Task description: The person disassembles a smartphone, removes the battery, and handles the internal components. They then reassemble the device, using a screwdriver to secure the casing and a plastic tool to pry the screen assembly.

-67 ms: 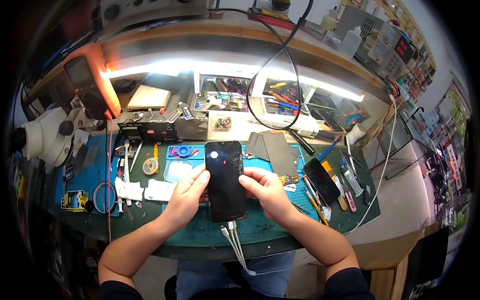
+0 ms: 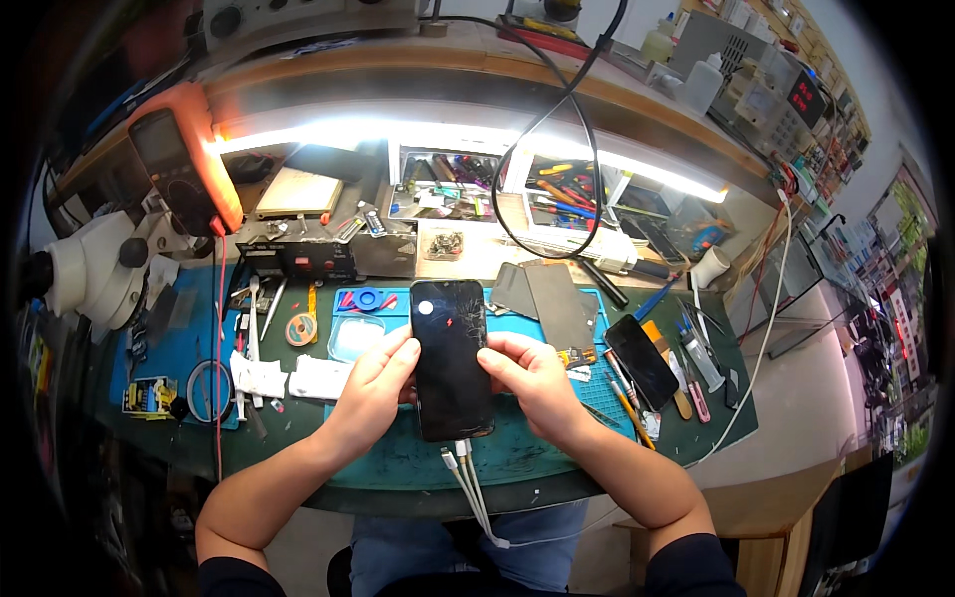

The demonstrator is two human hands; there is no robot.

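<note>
A black smartphone [image 2: 451,373] with cracks along the upper right of its glass is held upright above the work mat. Its dark screen shows a small red lightning mark. My left hand [image 2: 374,385] closes on the phone's left edge, thumb on the front. On the opposite edge my right hand [image 2: 532,381] grips it the same way, its other fingers partly hidden behind. White charging cables [image 2: 475,488] rise from below; one plug meets the phone's lower edge, while another hangs loose beside it.
A second dark phone [image 2: 641,362] lies at the right near a syringe [image 2: 702,360] and several tools. An orange multimeter [image 2: 179,164] and a white microscope part [image 2: 92,269] stand at the left. A black cable loop [image 2: 595,179] hangs over the back of the bench.
</note>
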